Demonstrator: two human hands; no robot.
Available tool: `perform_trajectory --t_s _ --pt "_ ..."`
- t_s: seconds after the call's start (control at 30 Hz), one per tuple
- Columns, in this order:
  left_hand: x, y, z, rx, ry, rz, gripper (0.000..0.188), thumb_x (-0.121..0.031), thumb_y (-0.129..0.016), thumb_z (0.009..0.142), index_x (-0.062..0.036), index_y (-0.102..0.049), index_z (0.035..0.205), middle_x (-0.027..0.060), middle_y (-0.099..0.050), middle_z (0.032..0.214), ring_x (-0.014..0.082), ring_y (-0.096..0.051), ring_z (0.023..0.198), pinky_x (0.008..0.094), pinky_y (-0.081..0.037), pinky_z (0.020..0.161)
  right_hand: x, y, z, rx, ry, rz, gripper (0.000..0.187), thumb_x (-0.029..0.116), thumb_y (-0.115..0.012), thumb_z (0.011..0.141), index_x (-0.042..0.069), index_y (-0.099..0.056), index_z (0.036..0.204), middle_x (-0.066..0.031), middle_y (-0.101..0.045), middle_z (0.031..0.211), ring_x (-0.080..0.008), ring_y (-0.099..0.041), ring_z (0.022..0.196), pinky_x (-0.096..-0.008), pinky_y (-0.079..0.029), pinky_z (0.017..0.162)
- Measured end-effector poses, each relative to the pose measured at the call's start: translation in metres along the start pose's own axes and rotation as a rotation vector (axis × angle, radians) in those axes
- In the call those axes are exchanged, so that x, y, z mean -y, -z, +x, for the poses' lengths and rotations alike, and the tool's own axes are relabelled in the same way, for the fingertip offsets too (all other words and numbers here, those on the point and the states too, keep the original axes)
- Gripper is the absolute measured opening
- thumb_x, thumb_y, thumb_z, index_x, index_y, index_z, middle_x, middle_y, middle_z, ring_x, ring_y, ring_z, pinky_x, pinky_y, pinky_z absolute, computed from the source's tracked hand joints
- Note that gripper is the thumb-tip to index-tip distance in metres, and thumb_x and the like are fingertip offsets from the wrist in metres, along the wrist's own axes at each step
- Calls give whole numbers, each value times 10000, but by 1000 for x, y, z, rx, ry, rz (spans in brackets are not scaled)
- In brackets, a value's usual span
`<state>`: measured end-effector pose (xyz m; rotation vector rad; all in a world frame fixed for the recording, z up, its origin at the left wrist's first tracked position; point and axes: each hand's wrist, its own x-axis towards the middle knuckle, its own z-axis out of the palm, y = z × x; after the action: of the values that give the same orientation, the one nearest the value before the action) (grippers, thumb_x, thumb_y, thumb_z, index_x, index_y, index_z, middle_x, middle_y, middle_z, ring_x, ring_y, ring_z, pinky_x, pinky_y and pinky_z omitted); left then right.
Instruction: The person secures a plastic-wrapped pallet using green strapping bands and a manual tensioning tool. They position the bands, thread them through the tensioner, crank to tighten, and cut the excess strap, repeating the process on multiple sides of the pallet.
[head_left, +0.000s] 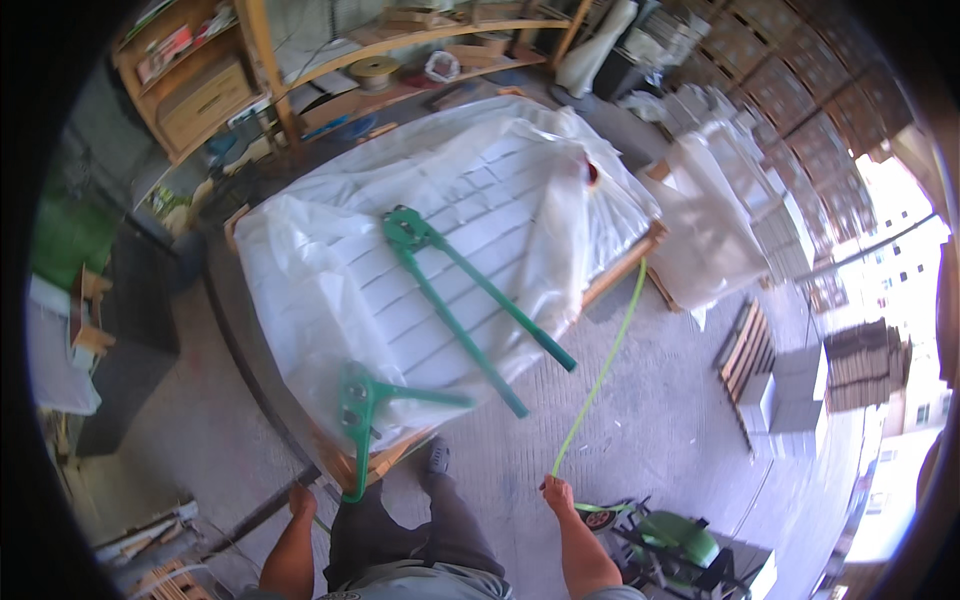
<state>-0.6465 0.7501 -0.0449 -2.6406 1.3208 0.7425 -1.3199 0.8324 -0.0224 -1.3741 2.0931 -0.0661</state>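
In the head view, a broad load of pale, flat pieces under cloudy white plastic sheeting stood on a light-brown wooden base, and the person stood at its near side. The right hand, near the load's near right side and clear of it, had its fingers closed around a narrow yellow-green strap. That strap rose in a slight curve from the hand to the load's right edge, where it met the wooden base. The left hand hung near the load's near left corner; its fingers showed too poorly to tell how far open they were or whether they had hold of anything. On top of the load lay a green metal tool with two long, spread handles, and at its near left corner rested a smaller green metal hand tool. Nearer the person than the load, to its right, stood a green-and-black wheeled cart. Farther right of the load, white rectangular boxes sat beside a slatted brown wooden pallet. Beyond its far left corner stood an open brown wooden cabinet.
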Motion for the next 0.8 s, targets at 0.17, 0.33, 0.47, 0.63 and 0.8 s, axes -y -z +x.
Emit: perform_trajectory --t_s 0.17,0.33,0.47,0.63,0.8 --pt "5 -1 -37 199 303 -290 293 -65 -434 899 59 -469 1162 288 -612 1028 431 -668 739 473 -544 480 16 11 -12 -43 -20 39 222 235 -449 889 84 -559 770 -130 -654 724 -334 -641 731 -437 -498 655" --pt "26 -19 -69 271 136 -12 211 -62 -516 845 69 -587 995 246 -640 951 348 -668 623 427 -550 592 19 6 -25 -213 -86 222 316 281 -475 906 59 -594 716 -160 -635 688 -343 -628 674 -422 -476 611" --pt "80 -63 -105 60 -58 -58 224 -75 -501 824 64 -518 999 248 -642 747 365 -644 529 450 -522 443 19 13 -27 -346 -181 358 501 408 -483 930 41 -621 618 -107 -541 524 -231 -539 513 -416 -406 518" --pt "103 -63 -169 283 40 -172 246 -109 -452 879 65 -452 1054 274 -633 762 367 -650 545 463 -527 457 34 37 -25 -295 -88 431 484 425 -494 907 34 -589 638 -29 -470 501 -155 -441 434 -332 -342 433" --pt "94 -69 -223 319 200 -280 282 -150 -464 873 41 -464 1080 284 -633 867 409 -644 772 485 -532 613 29 37 -42 -204 -271 552 448 430 -492 912 59 -560 670 -3 -426 485 -123 -384 407 -309 -322 401"
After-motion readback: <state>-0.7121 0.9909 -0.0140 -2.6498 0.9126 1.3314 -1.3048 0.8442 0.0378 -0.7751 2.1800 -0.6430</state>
